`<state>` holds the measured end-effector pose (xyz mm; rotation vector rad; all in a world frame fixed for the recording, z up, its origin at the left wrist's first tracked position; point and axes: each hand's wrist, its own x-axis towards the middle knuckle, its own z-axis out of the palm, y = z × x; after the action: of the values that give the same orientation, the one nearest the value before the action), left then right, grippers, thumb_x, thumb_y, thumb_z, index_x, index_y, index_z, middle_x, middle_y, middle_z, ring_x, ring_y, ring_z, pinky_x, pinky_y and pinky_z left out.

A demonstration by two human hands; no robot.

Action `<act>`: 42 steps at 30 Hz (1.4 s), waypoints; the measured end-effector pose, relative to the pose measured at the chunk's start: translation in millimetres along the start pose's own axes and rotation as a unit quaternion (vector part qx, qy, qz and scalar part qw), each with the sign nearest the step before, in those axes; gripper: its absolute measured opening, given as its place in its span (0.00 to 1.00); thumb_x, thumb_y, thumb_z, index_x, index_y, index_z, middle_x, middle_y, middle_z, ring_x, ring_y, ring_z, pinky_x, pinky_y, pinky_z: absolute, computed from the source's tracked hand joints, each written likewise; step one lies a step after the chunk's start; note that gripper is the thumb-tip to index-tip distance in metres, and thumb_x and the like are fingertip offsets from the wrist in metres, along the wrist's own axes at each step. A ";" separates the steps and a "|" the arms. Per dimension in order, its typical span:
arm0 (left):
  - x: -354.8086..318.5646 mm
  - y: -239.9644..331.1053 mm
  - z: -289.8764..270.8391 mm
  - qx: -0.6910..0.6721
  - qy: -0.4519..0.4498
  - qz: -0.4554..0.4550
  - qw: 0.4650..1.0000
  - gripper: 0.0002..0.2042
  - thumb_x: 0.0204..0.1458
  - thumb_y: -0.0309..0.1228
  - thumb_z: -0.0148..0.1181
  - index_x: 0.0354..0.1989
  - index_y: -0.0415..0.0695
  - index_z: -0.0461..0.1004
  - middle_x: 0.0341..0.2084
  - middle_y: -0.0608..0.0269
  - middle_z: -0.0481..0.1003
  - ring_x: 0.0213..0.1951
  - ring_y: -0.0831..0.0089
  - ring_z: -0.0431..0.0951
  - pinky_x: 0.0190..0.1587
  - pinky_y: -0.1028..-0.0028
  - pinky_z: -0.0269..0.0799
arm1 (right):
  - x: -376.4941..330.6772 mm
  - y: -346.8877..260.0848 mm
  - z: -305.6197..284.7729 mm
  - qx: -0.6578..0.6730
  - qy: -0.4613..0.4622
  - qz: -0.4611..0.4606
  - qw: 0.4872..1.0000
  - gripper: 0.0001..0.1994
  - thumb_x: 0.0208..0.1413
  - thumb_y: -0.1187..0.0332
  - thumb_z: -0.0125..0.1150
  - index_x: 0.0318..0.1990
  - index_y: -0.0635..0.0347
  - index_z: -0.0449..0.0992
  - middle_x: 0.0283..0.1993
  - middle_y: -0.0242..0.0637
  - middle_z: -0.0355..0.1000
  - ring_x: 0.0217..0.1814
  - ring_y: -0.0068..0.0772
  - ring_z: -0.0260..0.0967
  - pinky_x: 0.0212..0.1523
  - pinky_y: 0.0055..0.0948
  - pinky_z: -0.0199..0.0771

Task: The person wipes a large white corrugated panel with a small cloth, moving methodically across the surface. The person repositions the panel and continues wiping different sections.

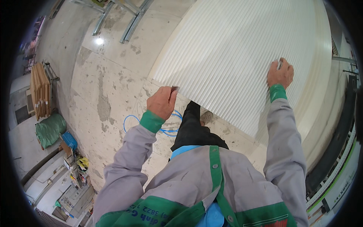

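A large, pale, ribbed panel or stack of panels point(227, 56) spreads out in front of me, its near edge running slantwise past my legs. At the left part of that edge is my left hand point(162, 102), its thumb and fingers closed on a small dark flat piece point(174, 89). What exactly this piece is cannot be made out. Over the right part of the panel, my right hand point(280, 74) has its fingers curled together. A small pale spot shows between those fingers, too little to name.
A blue hose point(169, 131) lies coiled on the worn floor point(102, 125) by my legs. Metal frame legs point(132, 24) stand at the far left. Brown boards point(40, 90), a green sack point(51, 129) and a cluttered bench point(75, 198) line the left side. A long dark roller point(334, 147) runs along the right.
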<state>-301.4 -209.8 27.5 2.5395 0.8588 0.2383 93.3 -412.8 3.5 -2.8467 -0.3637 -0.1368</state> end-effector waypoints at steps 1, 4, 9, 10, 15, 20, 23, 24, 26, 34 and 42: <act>8.4 0.2 0.2 -0.015 -0.013 -0.002 1.000 0.10 0.64 0.36 0.57 0.36 0.42 0.72 0.31 0.52 0.76 0.32 0.49 0.78 0.32 0.54 0.73 | 0.0 -0.1 -0.1 0.001 -0.002 -0.002 1.000 0.23 0.64 0.54 0.56 0.62 0.55 0.74 0.61 0.46 0.67 0.69 0.48 0.62 0.73 0.48 0.57; 31.7 9.1 3.6 0.007 -0.051 0.008 0.999 0.09 0.64 0.36 0.58 0.37 0.43 0.72 0.31 0.52 0.76 0.32 0.50 0.79 0.32 0.54 0.73 | 0.4 2.4 2.5 0.000 -0.001 -0.010 1.000 0.23 0.64 0.55 0.56 0.62 0.56 0.74 0.62 0.48 0.66 0.69 0.49 0.61 0.73 0.48 0.57; 110.0 41.4 21.5 0.055 -0.044 0.004 0.998 0.08 0.63 0.36 0.58 0.38 0.44 0.73 0.32 0.53 0.77 0.34 0.50 0.79 0.33 0.55 0.75 | 2.1 11.4 11.1 0.008 0.028 -0.049 0.998 0.23 0.64 0.57 0.57 0.62 0.58 0.72 0.63 0.53 0.63 0.70 0.54 0.58 0.72 0.53 0.55; 133.8 48.9 25.4 0.062 -0.047 0.003 0.997 0.08 0.63 0.36 0.58 0.38 0.44 0.73 0.32 0.53 0.77 0.34 0.50 0.79 0.34 0.55 0.75 | 2.6 12.6 11.5 0.014 0.030 -0.056 0.998 0.23 0.64 0.58 0.58 0.62 0.59 0.72 0.63 0.54 0.63 0.70 0.55 0.57 0.71 0.54 0.55; 309.6 93.9 65.5 0.078 -0.041 0.028 0.996 0.11 0.64 0.40 0.54 0.40 0.45 0.74 0.36 0.52 0.79 0.39 0.49 0.80 0.42 0.51 0.75 | 4.4 13.3 6.7 0.014 0.028 -0.062 0.998 0.24 0.60 0.61 0.62 0.61 0.61 0.72 0.62 0.55 0.62 0.69 0.59 0.56 0.70 0.57 0.54; 529.4 152.9 113.9 0.134 -0.023 0.067 0.988 0.18 0.66 0.46 0.45 0.48 0.48 0.76 0.45 0.52 0.82 0.47 0.50 0.82 0.50 0.51 0.75 | 11.4 15.6 2.2 0.028 0.037 -0.072 0.996 0.24 0.55 0.63 0.64 0.58 0.62 0.74 0.62 0.55 0.62 0.68 0.60 0.58 0.68 0.58 0.57; 627.0 185.1 137.3 0.154 0.018 0.109 0.982 0.13 0.62 0.34 0.49 0.48 0.43 0.76 0.43 0.47 0.82 0.50 0.48 0.81 0.53 0.52 0.76 | 14.3 16.0 2.2 0.036 0.034 -0.069 0.996 0.24 0.54 0.63 0.65 0.58 0.62 0.75 0.62 0.54 0.62 0.68 0.60 0.58 0.68 0.57 0.58; 640.6 189.2 141.2 0.154 0.025 0.111 0.982 0.13 0.62 0.34 0.49 0.48 0.43 0.76 0.43 0.47 0.82 0.50 0.48 0.81 0.53 0.52 0.76 | 15.7 15.9 2.7 0.044 0.034 -0.074 0.996 0.24 0.54 0.63 0.65 0.58 0.62 0.75 0.62 0.54 0.63 0.68 0.60 0.58 0.68 0.57 0.58; 646.3 193.8 142.1 0.153 0.037 0.115 0.981 0.14 0.62 0.34 0.49 0.49 0.43 0.76 0.44 0.47 0.82 0.50 0.48 0.81 0.53 0.53 0.76 | 12.2 15.6 -1.8 0.052 0.032 -0.074 0.995 0.23 0.54 0.63 0.65 0.57 0.62 0.75 0.61 0.54 0.63 0.67 0.59 0.59 0.67 0.56 0.58; 444.6 127.5 98.2 0.140 -0.026 0.095 0.985 0.13 0.63 0.41 0.49 0.43 0.47 0.76 0.42 0.50 0.82 0.46 0.47 0.82 0.48 0.49 0.77 | 7.6 15.8 3.1 0.040 0.068 -0.089 0.993 0.22 0.56 0.62 0.65 0.57 0.59 0.75 0.59 0.52 0.64 0.66 0.57 0.59 0.68 0.55 0.57; 65.2 34.4 7.8 0.081 -0.053 0.036 0.995 0.08 0.62 0.33 0.59 0.35 0.43 0.71 0.30 0.52 0.74 0.29 0.48 0.77 0.29 0.54 0.74 | 1.1 12.0 6.7 0.044 0.052 -0.061 0.996 0.22 0.61 0.59 0.61 0.60 0.58 0.73 0.63 0.54 0.62 0.71 0.58 0.55 0.72 0.56 0.52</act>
<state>-229.1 -197.1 37.8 2.7090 0.7756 0.0582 97.9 -421.9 -5.7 -2.7184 -0.5090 -0.2847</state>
